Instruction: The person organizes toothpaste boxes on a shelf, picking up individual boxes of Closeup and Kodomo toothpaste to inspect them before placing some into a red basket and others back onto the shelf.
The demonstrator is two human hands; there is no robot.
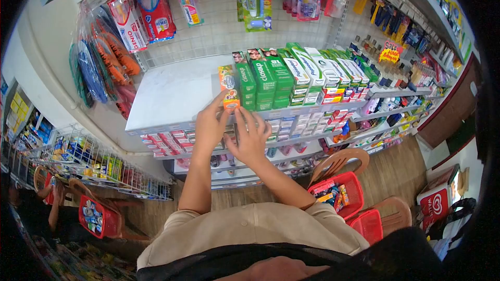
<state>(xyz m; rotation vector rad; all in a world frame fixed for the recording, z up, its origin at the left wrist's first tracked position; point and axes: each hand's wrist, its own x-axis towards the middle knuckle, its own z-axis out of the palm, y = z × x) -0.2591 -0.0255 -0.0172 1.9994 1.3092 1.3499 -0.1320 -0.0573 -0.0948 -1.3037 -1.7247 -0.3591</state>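
Note:
On the top shelf [172, 88], a small orange toothpaste box [228, 80] stands at the left end of a row of cartons. My left hand [211, 122] has its fingers against the left side and lower front of this box. Just to the right, my right hand [249, 136] spreads its fingers at the shelf's front edge, fingertips close to the bottom of the box. Green Closeup toothpaste boxes [264, 80] stand right beside the orange one. White and green Pepsodent boxes [307, 67] continue the row to the right.
Toothbrush packs [151, 10] and slippers [107, 54] hang on the back wall. Lower shelves hold small boxes [177, 140]. Behind me to the right, a red basket [354, 192] of packets sits on a brown chair [359, 160]. At left, a person's arm [54, 208] is near another red basket [112, 224].

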